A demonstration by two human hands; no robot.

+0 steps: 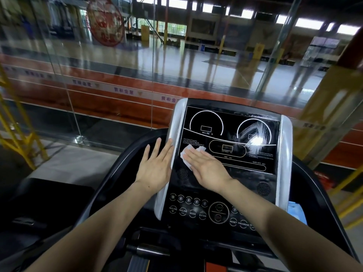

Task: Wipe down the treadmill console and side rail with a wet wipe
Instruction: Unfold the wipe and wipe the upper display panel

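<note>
A black treadmill console [225, 154] with silver side trims is tilting up toward the viewer, showing white dial outlines above and round buttons below. Streaky smears are catching light on its right dial. A crumpled white wet wipe [188, 156] is lying flat against the screen's lower left part. A black curved side rail [110, 179] is sweeping around the console's left side.

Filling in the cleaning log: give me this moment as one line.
step: wiping console | right hand: flat, pressing wipe on screen's lower left | left hand: flat on silver trim | rail: not yet
</note>
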